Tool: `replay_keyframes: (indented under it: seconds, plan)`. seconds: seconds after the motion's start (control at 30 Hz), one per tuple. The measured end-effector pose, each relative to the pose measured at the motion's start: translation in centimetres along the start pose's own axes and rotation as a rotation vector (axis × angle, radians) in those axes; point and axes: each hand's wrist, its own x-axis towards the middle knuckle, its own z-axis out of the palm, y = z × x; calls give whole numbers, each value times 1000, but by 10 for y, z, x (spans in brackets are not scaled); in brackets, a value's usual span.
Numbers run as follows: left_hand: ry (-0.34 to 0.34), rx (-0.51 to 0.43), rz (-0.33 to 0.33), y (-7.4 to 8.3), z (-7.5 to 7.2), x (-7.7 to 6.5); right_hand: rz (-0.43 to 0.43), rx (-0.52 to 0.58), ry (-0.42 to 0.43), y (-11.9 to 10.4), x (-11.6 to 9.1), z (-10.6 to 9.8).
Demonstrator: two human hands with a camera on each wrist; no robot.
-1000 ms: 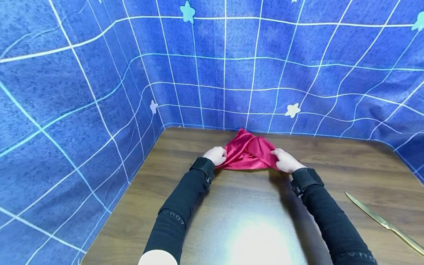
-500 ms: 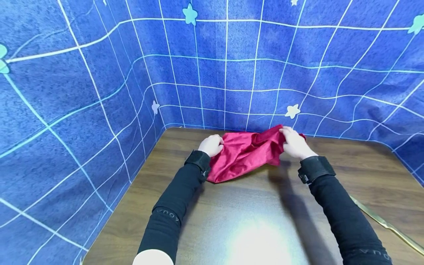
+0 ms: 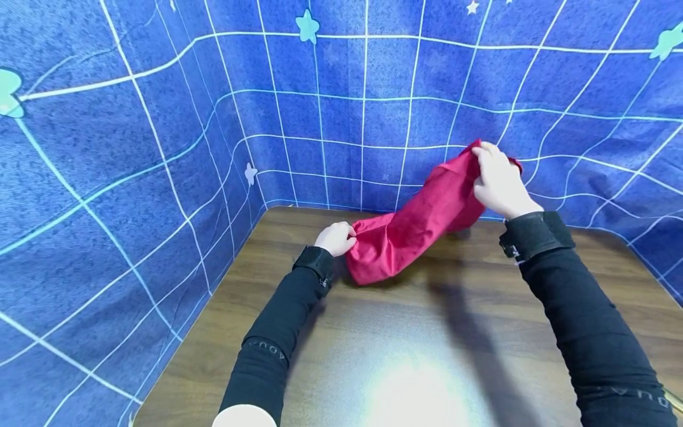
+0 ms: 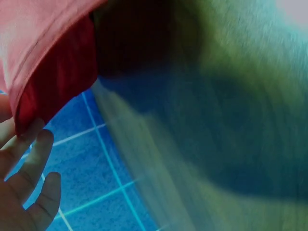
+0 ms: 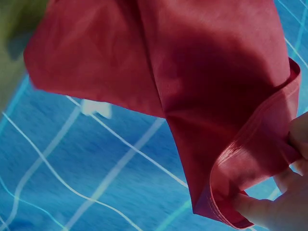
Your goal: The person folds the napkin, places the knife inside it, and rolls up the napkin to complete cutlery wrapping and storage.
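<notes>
A shiny crimson cloth (image 3: 421,222) with a stitched hem stretches slantwise between both hands, its right end lifted high. My left hand (image 3: 335,238) pinches its lower left end just over the table; the left wrist view shows fingers (image 4: 36,159) at a hanging corner of the cloth (image 4: 57,72). Up in front of the curtain, my right hand (image 3: 501,181) grips the raised end. In the right wrist view, thumb and fingers (image 5: 262,209) hold the curled hem of the cloth (image 5: 192,57), whose free part hangs in folds.
A wooden table (image 3: 267,367) lies beneath, with a bright glare near its front. A blue curtain (image 3: 384,71) with grid lines and stars closes off the back and left. At the lower right edge shows a bit of a gold knife (image 3: 673,400), mostly hidden by the sleeve.
My right hand has risen and moved right, pulling its end of the cloth up off the table. My left hand has shifted slightly left and up. The right forearm now covers most of the knife.
</notes>
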Motion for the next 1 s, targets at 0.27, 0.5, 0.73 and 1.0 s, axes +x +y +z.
replay_keyframes:
  seconds: [0.27, 0.5, 0.73, 1.0]
  plan:
    - [-45, 7, 100, 11, 37, -2, -41, -45, 48, -22, 19, -24]
    - [-168, 34, 134, 34, 51, -6, -95, -71, 17, -48, 19, -25]
    - [-175, 26, 145, 40, 43, -11, -259, -159, 17, -63, -3, 5]
    - [-189, -151, 157, 2, 62, 5, -433, -149, -9, -69, -40, 61]
